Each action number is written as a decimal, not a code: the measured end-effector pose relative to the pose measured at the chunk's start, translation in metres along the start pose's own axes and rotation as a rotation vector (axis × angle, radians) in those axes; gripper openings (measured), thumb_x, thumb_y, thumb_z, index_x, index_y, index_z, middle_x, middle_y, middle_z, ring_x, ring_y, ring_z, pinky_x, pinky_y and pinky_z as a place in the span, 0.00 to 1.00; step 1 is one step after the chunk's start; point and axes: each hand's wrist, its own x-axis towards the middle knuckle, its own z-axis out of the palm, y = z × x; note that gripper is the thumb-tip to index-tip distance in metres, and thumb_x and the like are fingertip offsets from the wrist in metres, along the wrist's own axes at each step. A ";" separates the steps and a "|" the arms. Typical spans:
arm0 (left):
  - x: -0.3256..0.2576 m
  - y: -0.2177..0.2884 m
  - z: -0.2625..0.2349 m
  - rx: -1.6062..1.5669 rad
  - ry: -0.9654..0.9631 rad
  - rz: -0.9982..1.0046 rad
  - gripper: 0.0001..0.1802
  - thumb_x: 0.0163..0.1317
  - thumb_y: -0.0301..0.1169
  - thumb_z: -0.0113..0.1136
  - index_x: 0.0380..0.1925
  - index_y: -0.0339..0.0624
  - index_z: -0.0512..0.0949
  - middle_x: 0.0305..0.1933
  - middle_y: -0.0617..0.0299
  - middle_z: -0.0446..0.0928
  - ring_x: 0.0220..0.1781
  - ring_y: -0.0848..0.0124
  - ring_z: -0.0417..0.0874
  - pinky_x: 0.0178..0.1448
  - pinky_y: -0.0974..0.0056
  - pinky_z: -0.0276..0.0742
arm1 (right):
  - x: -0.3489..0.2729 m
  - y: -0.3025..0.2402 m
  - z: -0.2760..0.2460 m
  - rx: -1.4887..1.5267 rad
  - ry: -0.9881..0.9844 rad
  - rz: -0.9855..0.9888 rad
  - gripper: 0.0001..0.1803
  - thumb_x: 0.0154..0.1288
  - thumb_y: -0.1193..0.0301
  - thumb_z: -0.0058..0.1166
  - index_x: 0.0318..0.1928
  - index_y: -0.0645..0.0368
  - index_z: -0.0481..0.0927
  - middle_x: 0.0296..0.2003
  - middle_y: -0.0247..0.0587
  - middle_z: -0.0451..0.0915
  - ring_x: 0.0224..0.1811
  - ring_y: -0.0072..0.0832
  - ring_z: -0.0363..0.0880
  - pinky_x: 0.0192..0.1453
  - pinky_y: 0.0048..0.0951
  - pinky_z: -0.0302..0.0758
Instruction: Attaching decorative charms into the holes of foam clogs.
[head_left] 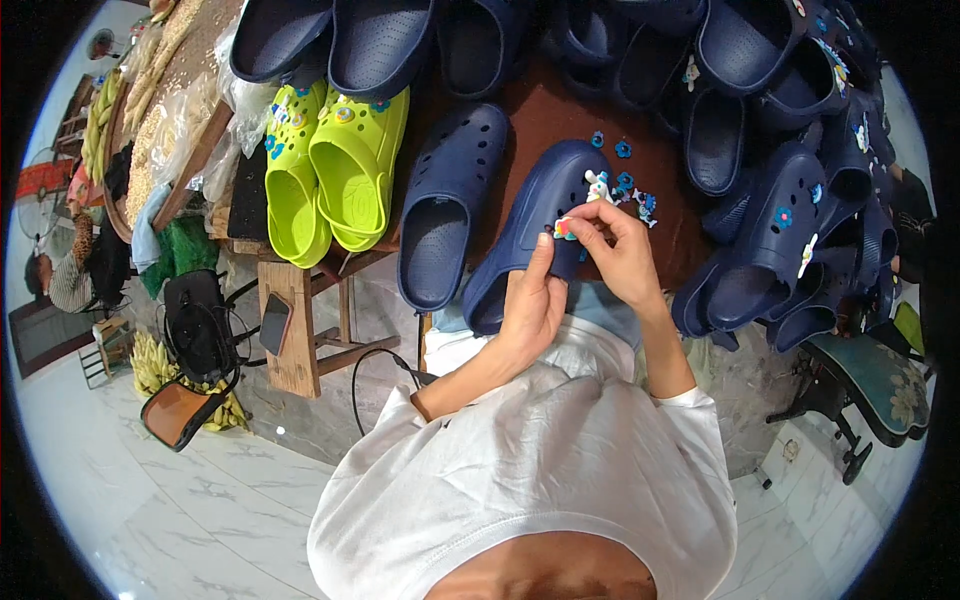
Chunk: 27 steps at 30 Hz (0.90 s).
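Note:
My left hand (535, 310) is wrapped round the opening of a navy blue clog (540, 215), its thumb on the upper and its other fingers inside. Between the fingertips of my right hand (618, 245) is a small pink and yellow shoe charm (566, 229), touching the clog's upper beside its holes. A white figure charm (598, 187) sits on the same upper, just beyond my right fingers. Several blue flower charms (624, 149) lie loose on the brown tabletop (560, 105) past the toe. Left of the held clog lies a plain navy clog (452, 200).
A pair of lime green clogs (352, 170) with charms stands at the left table edge. More navy clogs (715, 140) are heaped at the back and right, some decorated. Beyond the left edge are a wooden stool (290, 330) with a phone (276, 324) and a black bag (195, 320).

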 end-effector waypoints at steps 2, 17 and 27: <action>0.001 -0.004 -0.001 0.020 -0.001 0.027 0.23 0.71 0.40 0.49 0.54 0.30 0.68 0.55 0.57 0.72 0.57 0.72 0.73 0.65 0.65 0.67 | -0.002 -0.003 0.003 -0.016 0.013 -0.014 0.08 0.65 0.71 0.56 0.38 0.64 0.81 0.29 0.32 0.83 0.29 0.13 0.76 0.32 0.17 0.71; -0.010 -0.003 0.013 0.182 0.154 0.084 0.12 0.67 0.41 0.57 0.36 0.45 0.78 0.33 0.74 0.76 0.27 0.88 0.66 0.27 0.76 0.59 | 0.000 -0.013 0.009 -0.076 0.048 -0.019 0.06 0.59 0.72 0.63 0.32 0.61 0.82 0.25 0.31 0.81 0.24 0.11 0.73 0.28 0.16 0.69; -0.007 -0.008 0.005 0.195 0.123 0.109 0.13 0.68 0.40 0.56 0.41 0.42 0.77 0.40 0.69 0.77 0.35 0.85 0.74 0.35 0.74 0.67 | 0.003 -0.018 0.005 -0.205 0.037 -0.086 0.07 0.56 0.71 0.64 0.29 0.61 0.81 0.23 0.33 0.77 0.22 0.17 0.74 0.28 0.20 0.70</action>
